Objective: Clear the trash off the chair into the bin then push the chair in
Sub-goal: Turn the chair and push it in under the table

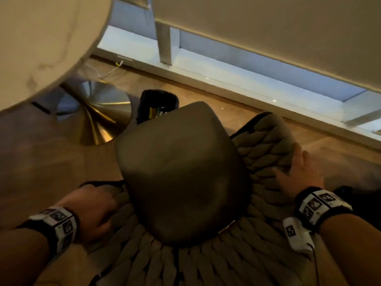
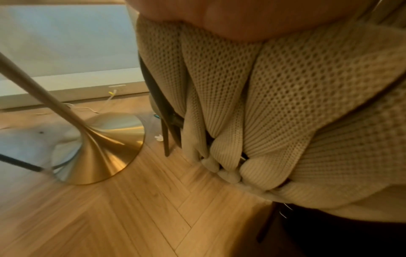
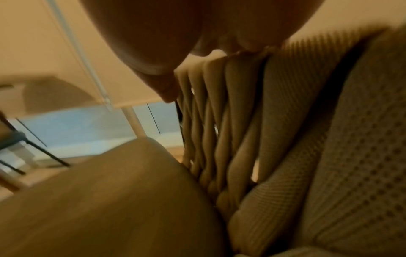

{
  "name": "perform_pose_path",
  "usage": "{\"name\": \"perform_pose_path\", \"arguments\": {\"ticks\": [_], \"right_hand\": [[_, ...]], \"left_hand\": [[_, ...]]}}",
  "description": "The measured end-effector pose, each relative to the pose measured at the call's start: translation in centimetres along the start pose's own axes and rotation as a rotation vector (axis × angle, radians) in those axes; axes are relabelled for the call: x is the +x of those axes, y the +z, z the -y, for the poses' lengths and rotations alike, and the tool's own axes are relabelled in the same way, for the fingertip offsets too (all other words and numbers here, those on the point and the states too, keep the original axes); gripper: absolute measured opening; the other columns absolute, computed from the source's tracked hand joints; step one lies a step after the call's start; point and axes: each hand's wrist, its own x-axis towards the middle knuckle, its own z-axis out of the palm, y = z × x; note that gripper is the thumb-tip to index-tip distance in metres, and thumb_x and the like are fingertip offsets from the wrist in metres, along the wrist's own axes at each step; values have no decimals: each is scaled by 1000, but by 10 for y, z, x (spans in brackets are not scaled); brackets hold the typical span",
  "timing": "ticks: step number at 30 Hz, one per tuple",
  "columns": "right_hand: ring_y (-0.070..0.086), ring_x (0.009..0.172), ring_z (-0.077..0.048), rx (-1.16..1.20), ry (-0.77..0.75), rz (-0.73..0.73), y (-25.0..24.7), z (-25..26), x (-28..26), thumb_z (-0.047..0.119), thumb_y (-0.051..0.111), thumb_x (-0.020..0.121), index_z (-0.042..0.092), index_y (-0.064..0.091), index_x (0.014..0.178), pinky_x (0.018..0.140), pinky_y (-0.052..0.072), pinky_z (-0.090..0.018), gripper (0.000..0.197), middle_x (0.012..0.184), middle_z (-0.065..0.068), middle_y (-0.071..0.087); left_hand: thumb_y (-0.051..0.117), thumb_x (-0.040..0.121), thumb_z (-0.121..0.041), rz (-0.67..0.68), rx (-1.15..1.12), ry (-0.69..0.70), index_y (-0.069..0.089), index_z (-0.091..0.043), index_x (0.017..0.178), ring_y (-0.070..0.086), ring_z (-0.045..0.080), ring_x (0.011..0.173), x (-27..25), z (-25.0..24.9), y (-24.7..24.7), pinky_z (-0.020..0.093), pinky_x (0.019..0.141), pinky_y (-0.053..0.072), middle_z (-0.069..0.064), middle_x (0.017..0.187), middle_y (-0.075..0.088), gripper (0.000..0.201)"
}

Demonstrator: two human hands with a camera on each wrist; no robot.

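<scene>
The chair (image 1: 181, 174) has a smooth grey seat cushion and a beige woven-cord backrest that wraps round both sides. Nothing lies on the seat. My left hand (image 1: 92, 207) grips the left end of the woven rim, fingers curled over it; the left wrist view shows my palm (image 2: 230, 17) on top of the cords (image 2: 285, 104). My right hand (image 1: 299, 168) grips the right armrest, its thumb (image 3: 167, 90) on the inner side of the cords (image 3: 219, 121). A black bin (image 1: 156, 106) with colourful trash inside stands on the floor just beyond the seat's front edge.
A round marble table top (image 1: 41, 48) overhangs at the upper left, on a flared gold pedestal base (image 1: 99, 118) (image 2: 105, 147) close to the chair's front left. A small white scrap (image 2: 158, 137) lies by a chair leg. Thin cables trail near the window sill (image 1: 226, 79).
</scene>
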Motion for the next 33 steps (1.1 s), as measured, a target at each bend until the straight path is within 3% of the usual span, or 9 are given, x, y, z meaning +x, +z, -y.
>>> {"name": "perform_pose_path", "arguments": {"ticks": [3,7,10,13,15,18,22,27,33], "right_hand": [[43,129,-46,-20,-85,-39,-1,-6,40,40,49,93,32,5,151,107,36,-54,74,148,-25,38],[50,122,-47,-58,-135,-80,-7,-1,63,37,49,91,29,7,151,103,40,-57,74,141,-28,46],[52,118,-49,-69,-163,-98,-8,5,67,29,56,88,25,14,150,99,43,-56,75,137,-31,49],[59,104,-49,-74,-182,-117,-8,5,64,26,62,84,25,20,144,88,49,-56,73,125,-32,56],[62,95,-48,-92,-196,-117,-4,1,68,32,65,81,25,20,140,79,52,-52,74,118,-31,60],[63,94,-46,-97,-232,-127,16,-19,87,41,67,75,26,22,137,81,54,-55,78,117,-28,61],[60,86,-40,-107,-291,-89,17,24,-3,20,66,78,5,39,132,74,47,-42,62,108,-30,61],[60,91,-39,-108,-348,85,46,53,-51,27,61,84,22,21,143,78,50,-47,71,115,-24,60],[56,99,-37,-64,-564,89,69,130,-56,19,58,85,16,26,142,85,49,-49,65,122,-23,55]], "left_hand": [[30,75,-59,-8,-2,-53,61,-36,97,57,12,98,0,-2,-2,31,86,42,-12,97,60,44],[33,75,-61,-132,7,-159,63,-34,91,56,13,100,3,-3,-6,34,86,38,-12,92,58,43],[34,74,-64,-183,-79,-337,61,-40,108,51,15,112,1,-9,5,37,88,35,-13,114,59,50],[53,73,-53,-438,-582,-698,53,-35,128,42,33,126,-7,-26,24,50,98,40,2,140,45,58],[59,81,-34,-564,-1025,-831,40,-33,139,50,35,115,-14,-45,39,46,95,44,13,142,37,62],[57,89,-21,-557,-1200,-846,30,-35,144,56,32,106,-29,-63,61,39,88,45,18,141,36,64],[58,89,-23,-470,-1192,-946,27,-36,146,59,36,107,-70,-65,107,41,87,49,19,144,35,66],[61,88,-20,-421,-1198,-1096,23,-36,148,58,42,109,-126,-66,165,46,90,48,26,134,44,73],[60,88,-19,-410,-1230,-1242,19,-33,147,56,45,108,-164,-46,209,50,93,47,27,131,45,73]]}}
